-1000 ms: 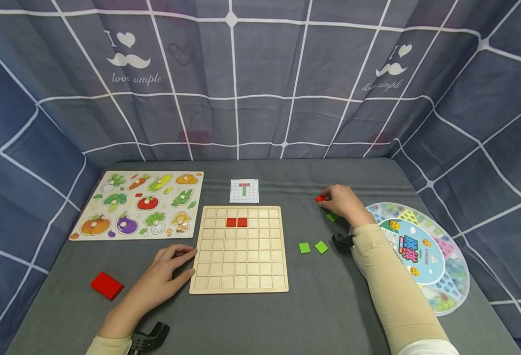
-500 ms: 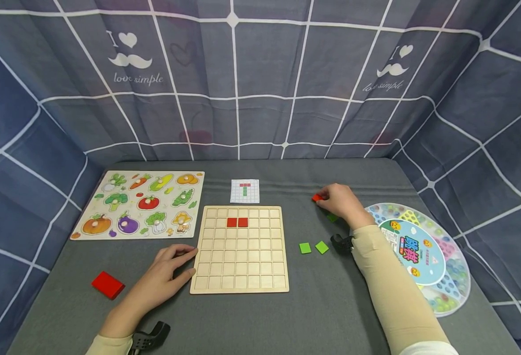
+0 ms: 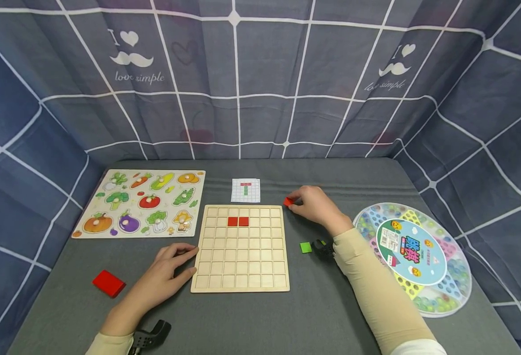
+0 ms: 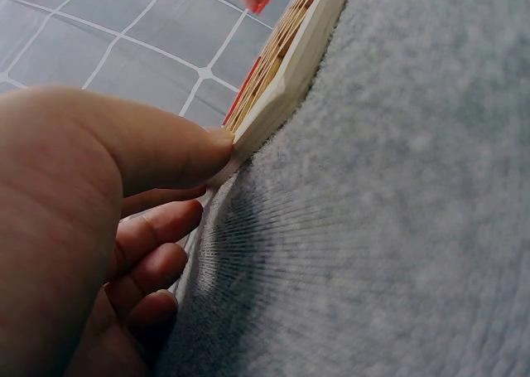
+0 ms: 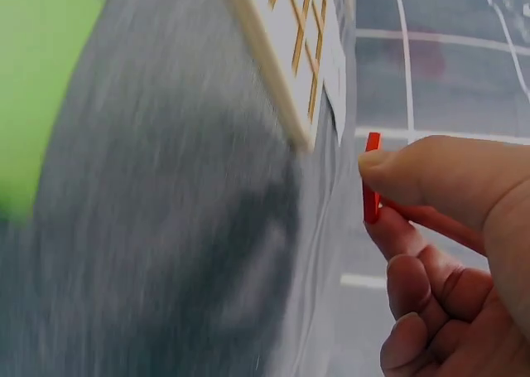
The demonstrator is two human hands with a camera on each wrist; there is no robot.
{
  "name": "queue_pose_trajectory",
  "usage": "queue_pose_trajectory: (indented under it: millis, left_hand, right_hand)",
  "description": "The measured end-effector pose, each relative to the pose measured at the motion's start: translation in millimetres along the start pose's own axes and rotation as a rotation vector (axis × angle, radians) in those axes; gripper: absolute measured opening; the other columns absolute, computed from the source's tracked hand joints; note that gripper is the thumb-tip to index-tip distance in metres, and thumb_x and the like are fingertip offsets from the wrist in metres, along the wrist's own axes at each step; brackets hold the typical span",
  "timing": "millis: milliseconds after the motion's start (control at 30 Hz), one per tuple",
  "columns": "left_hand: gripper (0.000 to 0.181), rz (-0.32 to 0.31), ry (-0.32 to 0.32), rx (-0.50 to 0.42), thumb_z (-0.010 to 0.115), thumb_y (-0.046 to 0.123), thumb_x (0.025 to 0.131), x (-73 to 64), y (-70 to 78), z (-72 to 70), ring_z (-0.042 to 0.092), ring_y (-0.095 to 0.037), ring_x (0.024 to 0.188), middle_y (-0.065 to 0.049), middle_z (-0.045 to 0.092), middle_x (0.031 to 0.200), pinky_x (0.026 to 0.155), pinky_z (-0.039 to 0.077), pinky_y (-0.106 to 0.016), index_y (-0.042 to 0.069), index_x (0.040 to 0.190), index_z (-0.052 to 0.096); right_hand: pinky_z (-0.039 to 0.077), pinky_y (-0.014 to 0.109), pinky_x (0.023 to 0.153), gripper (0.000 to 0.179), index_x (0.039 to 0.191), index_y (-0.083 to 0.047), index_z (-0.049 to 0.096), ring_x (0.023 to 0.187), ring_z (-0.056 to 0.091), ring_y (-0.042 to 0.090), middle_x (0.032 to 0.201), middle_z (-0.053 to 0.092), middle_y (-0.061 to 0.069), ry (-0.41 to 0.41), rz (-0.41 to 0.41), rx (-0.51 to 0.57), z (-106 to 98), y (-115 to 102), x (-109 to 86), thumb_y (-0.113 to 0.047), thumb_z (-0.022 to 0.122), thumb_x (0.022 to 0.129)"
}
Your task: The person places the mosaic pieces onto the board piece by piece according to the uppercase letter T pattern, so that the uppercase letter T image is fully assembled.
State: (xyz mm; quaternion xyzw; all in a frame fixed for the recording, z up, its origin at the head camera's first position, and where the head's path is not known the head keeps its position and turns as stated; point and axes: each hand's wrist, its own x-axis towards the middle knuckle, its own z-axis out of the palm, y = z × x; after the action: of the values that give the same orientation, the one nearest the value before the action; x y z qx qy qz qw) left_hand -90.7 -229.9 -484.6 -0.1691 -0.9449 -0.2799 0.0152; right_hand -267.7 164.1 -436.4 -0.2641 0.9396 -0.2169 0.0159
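Observation:
My right hand [image 3: 315, 209] pinches a small red square tile [image 3: 289, 201] between thumb and fingers, just right of the wooden grid board's top right corner. The right wrist view shows that tile [image 5: 372, 178] edge-on, held above the cloth. My left hand [image 3: 164, 271] rests at the left side of the wooden grid board [image 3: 242, 256], its thumb and index finger apart and touching the edge. In the left wrist view the thumb [image 4: 178, 149] presses the board's rim [image 4: 286, 87]. Two red tiles [image 3: 238, 222] lie side by side in the board's second row.
Behind the board lies a pattern card [image 3: 245, 191] with a red and green T. A green tile [image 3: 305, 247] lies right of the board. A vegetable puzzle [image 3: 140, 204] is at left, a red block [image 3: 109, 284] near the left forearm, a round game box [image 3: 413, 256] at right.
My right hand has moved left with the red tile, from beside the green tiles toward the board's top right corner. My left hand stays at the board's edge.

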Motion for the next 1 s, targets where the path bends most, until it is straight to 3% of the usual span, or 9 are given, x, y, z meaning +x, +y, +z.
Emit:
queue_pose_trajectory:
  millis: [467,1000]
  left_hand:
    - [0.047,-0.018,-0.005,0.010,0.073,0.020,0.091,0.0,1.8,-0.3,0.039,-0.029,0.120,-0.007,0.053,0.132,0.095,0.039,-0.055,0.006,0.134,0.063]
    - [0.047,-0.004,0.004,0.010,0.074,0.020,0.091,0.1,2.1,0.5,0.040,-0.028,0.120,-0.007,0.052,0.132,0.096,0.038,-0.053,0.005,0.134,0.062]
  right_hand:
    - [0.049,0.028,0.074,0.025,0.113,-0.011,0.076,0.087,0.061,0.013,0.098,0.068,-0.001,-0.080,-0.161,0.021,27,-50,17.5,-0.013,0.070,0.088]
    - [0.047,0.026,0.080,0.020,0.104,-0.016,0.078,0.087,0.059,0.008,0.094,0.067,-0.005,-0.103,-0.270,-0.025,46,-61,21.7,-0.011,0.073,0.085]
